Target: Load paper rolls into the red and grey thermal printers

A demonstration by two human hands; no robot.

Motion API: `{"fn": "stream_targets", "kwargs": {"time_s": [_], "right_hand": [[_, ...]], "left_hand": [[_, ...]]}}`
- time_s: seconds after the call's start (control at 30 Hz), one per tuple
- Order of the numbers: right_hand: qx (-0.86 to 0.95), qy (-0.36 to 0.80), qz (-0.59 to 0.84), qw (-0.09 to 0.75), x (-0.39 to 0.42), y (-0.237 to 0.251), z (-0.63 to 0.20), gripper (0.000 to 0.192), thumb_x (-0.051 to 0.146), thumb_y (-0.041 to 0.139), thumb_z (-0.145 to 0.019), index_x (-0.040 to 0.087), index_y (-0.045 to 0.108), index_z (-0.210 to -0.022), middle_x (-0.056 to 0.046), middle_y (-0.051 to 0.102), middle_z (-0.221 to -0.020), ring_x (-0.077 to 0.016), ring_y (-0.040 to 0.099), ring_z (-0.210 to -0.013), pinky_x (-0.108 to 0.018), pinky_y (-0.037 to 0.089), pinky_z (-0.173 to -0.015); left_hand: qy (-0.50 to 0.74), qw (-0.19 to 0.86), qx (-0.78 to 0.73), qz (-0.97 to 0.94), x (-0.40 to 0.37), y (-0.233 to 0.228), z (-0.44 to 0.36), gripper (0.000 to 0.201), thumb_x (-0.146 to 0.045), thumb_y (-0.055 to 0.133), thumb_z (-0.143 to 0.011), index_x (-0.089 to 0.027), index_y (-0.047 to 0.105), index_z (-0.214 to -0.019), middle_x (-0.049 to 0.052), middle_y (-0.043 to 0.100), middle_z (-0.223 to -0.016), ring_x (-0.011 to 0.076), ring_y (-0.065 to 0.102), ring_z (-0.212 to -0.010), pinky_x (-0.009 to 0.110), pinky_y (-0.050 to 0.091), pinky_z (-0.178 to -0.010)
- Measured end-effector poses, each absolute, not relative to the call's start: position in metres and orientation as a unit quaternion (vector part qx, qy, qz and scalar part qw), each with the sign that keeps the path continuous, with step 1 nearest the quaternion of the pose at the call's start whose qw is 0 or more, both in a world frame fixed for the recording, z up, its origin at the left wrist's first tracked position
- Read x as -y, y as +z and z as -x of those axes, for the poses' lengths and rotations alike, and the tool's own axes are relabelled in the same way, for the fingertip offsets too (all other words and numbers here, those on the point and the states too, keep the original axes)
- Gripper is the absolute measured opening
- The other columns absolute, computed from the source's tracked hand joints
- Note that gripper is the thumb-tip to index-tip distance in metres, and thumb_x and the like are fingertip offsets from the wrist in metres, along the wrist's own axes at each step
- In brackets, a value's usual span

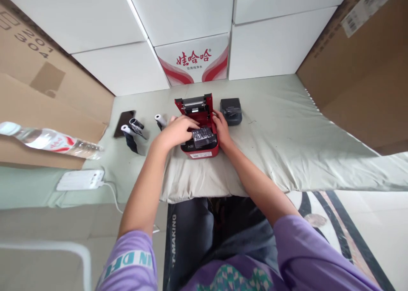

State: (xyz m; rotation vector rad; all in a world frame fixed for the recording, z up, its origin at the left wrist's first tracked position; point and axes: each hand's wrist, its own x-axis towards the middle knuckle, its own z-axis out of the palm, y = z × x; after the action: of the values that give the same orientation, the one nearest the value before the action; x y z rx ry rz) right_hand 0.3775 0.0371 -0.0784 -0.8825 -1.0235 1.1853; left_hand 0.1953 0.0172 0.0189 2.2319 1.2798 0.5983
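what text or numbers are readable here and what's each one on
"娃哈哈" in red on the white box at the back; the smaller line under it is too blurred.
"201" and "304" on the cardboard box at left.
"T-MAKING" on the dark trousers, start cut off.
"N DE", seen reversed, on the purple sleeve.
Too small to read: labels on the red printer, bottle and right cardboard box.
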Motion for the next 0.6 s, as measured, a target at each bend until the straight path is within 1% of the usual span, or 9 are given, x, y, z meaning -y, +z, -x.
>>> {"fn": "stream_targets", "kwargs": {"time_s": [0.07, 0.1, 0.13, 0.23, 0.3, 0.4, 0.47, 0.53, 0.6], "right_hand": [[0.45, 0.519, 0.372, 0.625, -0.039, -0.076, -0.378, 0.064, 0.066, 0.059, -0.085, 0.025, 0.058, -0.134, -0.008, 0.064, -0.143, -0.0247, 0.057, -0.136, -0.044, 0.044, -0.118], [0.456, 0.516, 0.365, 0.626, -0.04, -0.074, -0.378, 0.065, 0.067, 0.058, -0.085, 0.026, 0.058, -0.136, -0.007, 0.061, -0.147, -0.0246, 0.054, -0.14, -0.044, 0.042, -0.12], [0.465, 0.512, 0.357, 0.629, -0.041, -0.072, -0.379, 0.066, 0.068, 0.058, -0.086, 0.026, 0.058, -0.137, -0.007, 0.058, -0.151, -0.0245, 0.051, -0.143, -0.045, 0.04, -0.122], [0.49, 0.494, 0.329, 0.638, -0.046, -0.068, -0.379, 0.063, 0.069, 0.059, -0.085, 0.028, 0.062, -0.132, -0.004, 0.057, -0.153, -0.0238, 0.044, -0.149, -0.044, 0.035, -0.126], [0.485, 0.5, 0.319, 0.643, -0.047, -0.067, -0.379, 0.061, 0.071, 0.058, -0.085, 0.029, 0.062, -0.13, -0.004, 0.059, -0.149, -0.0243, 0.048, -0.146, -0.045, 0.039, -0.123], [0.46, 0.525, 0.334, 0.634, -0.044, -0.062, -0.381, 0.06, 0.077, 0.051, -0.087, 0.03, 0.062, -0.123, -0.005, 0.064, -0.138, -0.0265, 0.058, -0.134, -0.045, 0.049, -0.111], [0.456, 0.525, 0.348, 0.629, -0.04, -0.059, -0.382, 0.056, 0.077, 0.047, -0.089, 0.028, 0.063, -0.111, -0.005, 0.066, -0.132, -0.0277, 0.06, -0.129, -0.045, 0.051, -0.107], [0.47, 0.511, 0.348, 0.63, -0.038, -0.056, -0.384, 0.046, 0.07, 0.053, -0.089, 0.026, 0.061, -0.096, -0.005, 0.066, -0.13, -0.0282, 0.06, -0.127, -0.046, 0.049, -0.109], [0.486, 0.508, 0.335, 0.627, -0.037, -0.056, -0.386, 0.032, 0.057, 0.062, -0.085, 0.026, 0.059, -0.09, -0.004, 0.066, -0.132, -0.0278, 0.058, -0.127, -0.047, 0.047, -0.112]], "left_hand": [[0.253, 0.277, -0.444, -0.814, -0.005, 0.023, -0.186, 0.017, -0.022, 0.074, -0.076, -0.029, 0.083, -0.088, 0.005, 0.079, -0.108, 0.0348, 0.065, -0.118, 0.052, 0.039, -0.115], [0.267, 0.293, -0.441, -0.805, 0.002, 0.026, -0.181, 0.01, -0.029, 0.077, -0.078, -0.028, 0.083, -0.087, 0.005, 0.08, -0.106, 0.0336, 0.068, -0.114, 0.05, 0.043, -0.112], [0.28, 0.311, -0.441, -0.794, 0.011, 0.028, -0.177, 0.011, -0.036, 0.078, -0.08, -0.026, 0.082, -0.083, 0.005, 0.08, -0.103, 0.0328, 0.07, -0.109, 0.048, 0.047, -0.108], [0.296, 0.371, -0.428, -0.769, 0.031, 0.034, -0.17, 0.03, -0.05, 0.077, -0.084, -0.021, 0.082, -0.079, 0.008, 0.08, -0.096, 0.0318, 0.073, -0.1, 0.043, 0.055, -0.094], [0.34, 0.397, -0.405, -0.75, 0.032, 0.033, -0.168, 0.036, -0.053, 0.071, -0.089, -0.02, 0.082, -0.082, 0.009, 0.079, -0.09, 0.0293, 0.073, -0.097, 0.039, 0.057, -0.088], [0.55, 0.341, -0.427, -0.632, 0.012, 0.02, -0.168, 0.035, -0.053, 0.066, -0.092, -0.022, 0.078, -0.08, 0.005, 0.074, -0.079, 0.0222, 0.072, -0.091, 0.033, 0.057, -0.086], [0.657, 0.291, -0.453, -0.527, -0.009, 0.005, -0.169, 0.028, -0.052, 0.068, -0.089, -0.025, 0.075, -0.092, 0.002, 0.075, -0.094, 0.0202, 0.07, -0.106, 0.031, 0.054, -0.093], [0.656, 0.321, -0.472, -0.494, -0.025, -0.012, -0.172, 0.033, -0.047, 0.072, -0.083, -0.027, 0.072, -0.108, 0.003, 0.073, -0.118, 0.0217, 0.063, -0.125, 0.03, 0.052, -0.1], [0.607, 0.402, -0.473, -0.495, -0.03, -0.026, -0.177, 0.046, -0.039, 0.073, -0.075, -0.025, 0.069, -0.119, 0.005, 0.069, -0.133, 0.0244, 0.058, -0.134, 0.031, 0.05, -0.103]]}}
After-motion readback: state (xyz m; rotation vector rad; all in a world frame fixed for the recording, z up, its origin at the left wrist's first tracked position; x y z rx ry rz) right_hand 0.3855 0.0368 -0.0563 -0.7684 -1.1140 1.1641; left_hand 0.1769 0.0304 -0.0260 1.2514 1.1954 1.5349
